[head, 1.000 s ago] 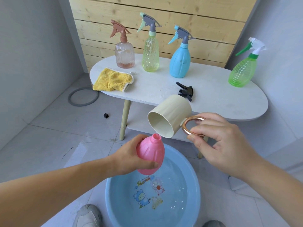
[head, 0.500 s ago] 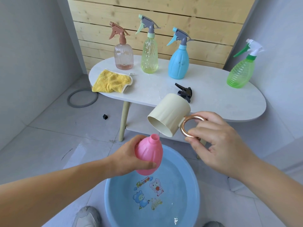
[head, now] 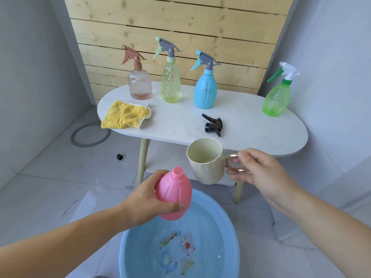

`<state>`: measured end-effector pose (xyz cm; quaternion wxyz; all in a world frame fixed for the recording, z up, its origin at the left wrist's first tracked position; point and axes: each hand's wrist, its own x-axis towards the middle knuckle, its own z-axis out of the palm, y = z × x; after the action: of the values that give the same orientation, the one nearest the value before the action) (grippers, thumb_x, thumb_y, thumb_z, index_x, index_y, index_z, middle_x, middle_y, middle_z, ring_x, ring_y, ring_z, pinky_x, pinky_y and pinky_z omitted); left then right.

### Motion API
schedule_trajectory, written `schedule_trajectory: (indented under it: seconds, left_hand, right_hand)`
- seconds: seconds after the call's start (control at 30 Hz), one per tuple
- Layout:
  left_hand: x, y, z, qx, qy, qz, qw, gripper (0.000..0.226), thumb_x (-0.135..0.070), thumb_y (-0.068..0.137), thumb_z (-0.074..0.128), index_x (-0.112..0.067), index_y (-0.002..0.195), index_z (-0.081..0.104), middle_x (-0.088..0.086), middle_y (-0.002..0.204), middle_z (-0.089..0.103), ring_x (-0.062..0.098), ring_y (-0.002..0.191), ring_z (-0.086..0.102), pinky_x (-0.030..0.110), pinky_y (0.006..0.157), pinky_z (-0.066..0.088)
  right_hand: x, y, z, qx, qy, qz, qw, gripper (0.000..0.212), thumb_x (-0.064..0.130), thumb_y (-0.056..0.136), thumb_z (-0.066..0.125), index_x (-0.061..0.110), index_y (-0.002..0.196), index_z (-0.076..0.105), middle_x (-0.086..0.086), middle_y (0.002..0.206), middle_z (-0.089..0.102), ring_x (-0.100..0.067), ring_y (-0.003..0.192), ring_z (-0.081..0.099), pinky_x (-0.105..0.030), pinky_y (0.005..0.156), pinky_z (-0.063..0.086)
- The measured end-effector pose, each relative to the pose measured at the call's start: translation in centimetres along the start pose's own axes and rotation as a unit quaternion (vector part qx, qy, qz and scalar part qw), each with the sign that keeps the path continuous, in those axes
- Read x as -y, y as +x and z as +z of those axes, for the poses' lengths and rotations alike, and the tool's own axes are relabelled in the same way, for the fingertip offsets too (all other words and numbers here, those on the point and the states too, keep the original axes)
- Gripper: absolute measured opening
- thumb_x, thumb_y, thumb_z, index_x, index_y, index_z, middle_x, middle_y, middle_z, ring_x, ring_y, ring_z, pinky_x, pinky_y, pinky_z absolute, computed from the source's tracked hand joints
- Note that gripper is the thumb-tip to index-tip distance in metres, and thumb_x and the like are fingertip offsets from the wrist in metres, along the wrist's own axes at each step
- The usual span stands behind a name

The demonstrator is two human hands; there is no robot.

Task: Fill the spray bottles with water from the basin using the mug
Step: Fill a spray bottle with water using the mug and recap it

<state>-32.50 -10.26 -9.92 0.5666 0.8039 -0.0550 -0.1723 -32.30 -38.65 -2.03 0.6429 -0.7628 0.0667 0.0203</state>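
My left hand (head: 149, 199) grips an open pink bottle (head: 174, 194), tilted slightly, above the blue basin (head: 230, 233) that holds water. My right hand (head: 259, 169) holds the cream mug (head: 206, 160) by its copper ring handle, upright, just right of the bottle's neck. The bottle's black spray head (head: 213, 125) lies on the white table (head: 261, 133). Behind it stand a brown-topped clear bottle (head: 140, 85), a yellow-green bottle (head: 171, 81), a blue bottle (head: 205, 89) and a green bottle (head: 277, 99), all capped.
A yellow cloth (head: 125, 115) lies at the table's left end. A grey ring (head: 90, 135) and a small black piece (head: 119, 156) lie on the tiled floor. Wood panelling backs the table, with a lower shelf beneath.
The mug has swung from tipped over the pink bottle's mouth back to upright and moved slightly right. The view has shifted, and the pink bottle stays in my left hand.
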Motion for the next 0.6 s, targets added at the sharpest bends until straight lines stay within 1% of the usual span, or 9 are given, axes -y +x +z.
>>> schedule_trajectory:
  seconds: [0.07, 0.13, 0.17, 0.23, 0.3, 0.37, 0.5, 0.6]
  left_hand:
    - [-0.5, 0.2, 0.0, -0.003, 0.002, 0.006, 1.0, 0.078, -0.028, 0.063, 0.099, -0.037, 0.127, 0.057, -0.006, 0.116, 0.07, 0.005, 0.101, 0.07, 0.032, 0.083, 0.064]
    - [-1.1, 0.5, 0.1, -0.005, 0.0, 0.01, 1.0, 0.072, -0.017, 0.07, 0.097, -0.035, 0.126, 0.057, -0.009, 0.111, 0.07, 0.002, 0.097, 0.07, 0.027, 0.079, 0.063]
    - [-1.4, 0.7, 0.2, -0.005, -0.002, 0.012, 1.0, 0.072, -0.018, 0.068, 0.098, -0.034, 0.126, 0.057, -0.011, 0.107, 0.071, 0.002, 0.096, 0.07, 0.026, 0.078, 0.062]
    - [-1.9, 1.2, 0.4, -0.006, -0.011, 0.017, 1.0, 0.076, -0.026, 0.061, 0.097, -0.035, 0.126, 0.058, -0.017, 0.103, 0.071, 0.003, 0.097, 0.07, 0.028, 0.079, 0.063]
    - [-2.3, 1.8, 0.8, -0.001, -0.02, 0.024, 1.0, 0.078, -0.031, 0.058, 0.094, -0.036, 0.126, 0.058, -0.02, 0.104, 0.071, 0.005, 0.098, 0.071, 0.028, 0.078, 0.063]
    - [-2.8, 2.5, 1.3, 0.002, -0.03, 0.03, 0.999, 0.082, -0.036, 0.054, 0.095, -0.037, 0.127, 0.057, -0.02, 0.106, 0.071, 0.006, 0.099, 0.072, 0.028, 0.078, 0.062]
    - [-3.7, 4.0, 2.6, 0.008, -0.041, 0.042, 0.998, 0.088, -0.042, 0.049, 0.094, -0.035, 0.129, 0.058, -0.018, 0.108, 0.072, 0.005, 0.1, 0.071, 0.028, 0.079, 0.062]
    - [-4.3, 4.8, 3.4, 0.009, -0.045, 0.05, 0.998, 0.085, -0.043, 0.048, 0.094, -0.036, 0.126, 0.06, -0.017, 0.108, 0.073, 0.006, 0.1, 0.072, 0.027, 0.077, 0.061]
  right_hand:
    - [0.1, 1.0, -0.4, -0.023, 0.063, 0.012, 0.998, 0.026, 0.023, 0.104, 0.049, 0.005, 0.093, 0.065, -0.01, 0.106, 0.066, -0.04, 0.092, 0.073, -0.048, 0.093, 0.056]
    - [0.7, 2.1, -1.1, -0.05, 0.11, 0.009, 0.993, 0.028, 0.023, 0.105, 0.047, 0.003, 0.092, 0.064, -0.014, 0.105, 0.063, -0.043, 0.094, 0.07, -0.048, 0.092, 0.056]
    - [1.1, 2.8, -1.7, -0.068, 0.123, 0.005, 0.99, 0.029, 0.022, 0.105, 0.047, 0.002, 0.091, 0.063, -0.017, 0.105, 0.062, -0.042, 0.093, 0.069, -0.047, 0.092, 0.057]
    - [1.8, 4.5, -3.1, -0.104, 0.141, -0.003, 0.985, 0.03, 0.021, 0.105, 0.047, 0.003, 0.085, 0.06, -0.021, 0.103, 0.06, -0.038, 0.091, 0.066, -0.046, 0.088, 0.058]
    - [2.4, 6.3, -4.9, -0.133, 0.151, -0.002, 0.979, 0.03, 0.019, 0.104, 0.047, 0.006, 0.077, 0.054, -0.026, 0.102, 0.061, -0.037, 0.089, 0.064, -0.043, 0.081, 0.06]
    - [2.6, 7.9, -6.6, -0.151, 0.145, 0.01, 0.978, 0.028, 0.015, 0.1, 0.046, 0.009, 0.073, 0.049, -0.029, 0.102, 0.062, -0.038, 0.082, 0.063, -0.039, 0.073, 0.06]
    - [2.0, 10.8, -9.4, -0.175, 0.136, 0.033, 0.974, 0.024, 0.012, 0.095, 0.044, 0.011, 0.071, 0.045, -0.023, 0.097, 0.06, -0.035, 0.075, 0.062, -0.036, 0.065, 0.058]
    - [1.0, 12.4, -10.6, -0.178, 0.126, 0.04, 0.975, 0.027, 0.012, 0.094, 0.044, 0.012, 0.067, 0.043, -0.021, 0.095, 0.059, -0.033, 0.073, 0.062, -0.037, 0.066, 0.058]
